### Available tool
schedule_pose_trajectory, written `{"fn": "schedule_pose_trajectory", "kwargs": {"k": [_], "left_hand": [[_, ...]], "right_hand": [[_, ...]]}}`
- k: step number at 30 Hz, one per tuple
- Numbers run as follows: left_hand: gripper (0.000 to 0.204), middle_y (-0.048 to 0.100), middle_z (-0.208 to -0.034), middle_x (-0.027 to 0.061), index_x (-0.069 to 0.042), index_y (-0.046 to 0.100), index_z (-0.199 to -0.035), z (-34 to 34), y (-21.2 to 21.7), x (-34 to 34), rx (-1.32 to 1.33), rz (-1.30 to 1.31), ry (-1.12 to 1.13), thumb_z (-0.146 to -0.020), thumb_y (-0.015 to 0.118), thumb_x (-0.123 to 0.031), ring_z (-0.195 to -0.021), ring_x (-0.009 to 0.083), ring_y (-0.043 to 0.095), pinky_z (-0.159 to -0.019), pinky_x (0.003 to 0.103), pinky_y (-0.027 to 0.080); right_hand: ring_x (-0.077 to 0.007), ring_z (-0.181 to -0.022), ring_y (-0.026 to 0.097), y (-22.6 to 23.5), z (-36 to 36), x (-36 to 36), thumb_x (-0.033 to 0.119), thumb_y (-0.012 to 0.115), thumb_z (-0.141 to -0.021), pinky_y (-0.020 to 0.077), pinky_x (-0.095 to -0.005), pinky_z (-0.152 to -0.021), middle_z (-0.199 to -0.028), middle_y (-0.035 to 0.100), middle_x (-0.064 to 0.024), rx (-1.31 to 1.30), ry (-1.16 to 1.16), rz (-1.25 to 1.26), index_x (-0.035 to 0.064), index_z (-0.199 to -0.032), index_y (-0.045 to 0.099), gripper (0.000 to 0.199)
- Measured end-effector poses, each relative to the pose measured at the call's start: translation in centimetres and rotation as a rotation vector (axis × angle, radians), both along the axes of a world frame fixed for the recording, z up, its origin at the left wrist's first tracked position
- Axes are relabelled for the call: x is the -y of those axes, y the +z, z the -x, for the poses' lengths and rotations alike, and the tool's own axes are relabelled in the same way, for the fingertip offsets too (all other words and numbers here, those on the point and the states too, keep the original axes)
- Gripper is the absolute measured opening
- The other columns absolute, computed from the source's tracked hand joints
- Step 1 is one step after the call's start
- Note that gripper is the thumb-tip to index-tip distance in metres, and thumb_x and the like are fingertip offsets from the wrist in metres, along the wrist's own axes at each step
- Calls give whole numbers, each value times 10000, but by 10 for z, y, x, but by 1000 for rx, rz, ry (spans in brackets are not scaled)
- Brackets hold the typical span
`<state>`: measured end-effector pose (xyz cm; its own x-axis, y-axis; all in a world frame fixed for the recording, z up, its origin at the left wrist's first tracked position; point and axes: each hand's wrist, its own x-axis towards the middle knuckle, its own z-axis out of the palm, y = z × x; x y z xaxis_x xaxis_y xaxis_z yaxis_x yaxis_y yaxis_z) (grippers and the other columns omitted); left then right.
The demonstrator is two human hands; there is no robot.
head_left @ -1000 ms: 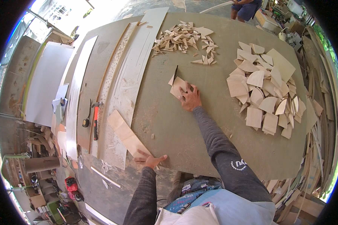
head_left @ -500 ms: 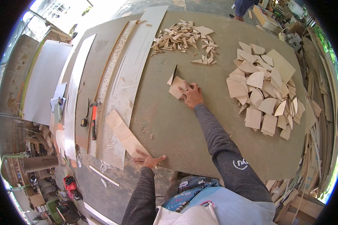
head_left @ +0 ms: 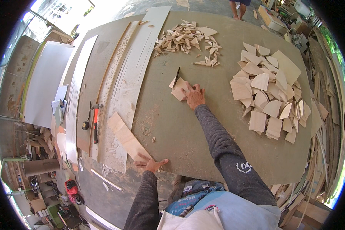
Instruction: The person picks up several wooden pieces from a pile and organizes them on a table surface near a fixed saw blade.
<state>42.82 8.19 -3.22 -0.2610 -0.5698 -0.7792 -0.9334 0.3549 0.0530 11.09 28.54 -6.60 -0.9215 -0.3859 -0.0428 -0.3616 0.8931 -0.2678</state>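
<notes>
My right hand is on the middle of the table, its fingers bent over a small thin piece of wood and gripping its right side. A narrow black blade-like strip stands at the upper left of that piece, beside a small pale corner of wood. Whether the strip has a handle cannot be seen. Near the table's front edge my left hand lies with fingers spread and thumb out, touching the lower end of a long thin wooden strip.
Cut wood pieces, many with a curved edge, form a heap at right. Small triangular offcuts lie at the far side. A hammer and tape measure rest at left near long boards. A person's legs show beyond the table.
My right hand and the small wood piece have shifted very slightly left. At the far side, the other person has moved left, and both legs now show. My left hand stays nearly still.
</notes>
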Motion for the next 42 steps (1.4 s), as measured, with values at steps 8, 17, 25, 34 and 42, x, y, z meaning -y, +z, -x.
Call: {"fn": "schedule_pose_trajectory", "kwargs": {"k": [8,17,25,34,42], "left_hand": [[1748,-375,-1369,456,-89,-395,-1404,-2,-2,1,-22,21,9,-397,913,-662,-1292,631,-320,-1035,750,-44],[1750,-416,-1340,450,-79,-400,-1397,-5,-3,0,-57,11,22,-396,909,-669,-1276,618,-359,-1035,737,-88],[1760,-281,-1362,526,1,-346,-1414,-9,-11,2,-52,63,-54,-370,822,-802,-1301,665,-249,-1028,746,-64],[1755,-287,-1353,530,14,-355,-1403,-5,-2,1,-42,24,-41,-389,847,-767,-1294,666,-262,-1032,744,-62],[1753,-365,-1343,486,-37,-395,-1387,-8,-10,2,-45,37,-4,-395,891,-697,-1276,628,-338,-1025,743,-87]], "right_hand": [[-320,-1250,314,-13,3,-6,502,637,-846,316,-540,-1061,-1551,289,-89,-18,65,48,295,-1367,568,565],[-359,-1297,270,-10,-14,-3,641,636,-784,265,-506,-1084,-1555,282,-159,-43,57,143,222,-1367,573,721],[-387,-1311,275,-24,-25,9,455,637,-785,257,-558,-1083,-1526,293,-235,-156,16,238,145,-1304,622,604],[-385,-1301,286,-26,-26,5,415,652,-754,255,-545,-1086,-1526,297,-232,-183,38,283,131,-1274,642,592],[-390,-1299,285,-22,-22,6,405,655,-753,258,-548,-1083,-1530,295,-230,-164,33,277,128,-1264,648,581]]}}
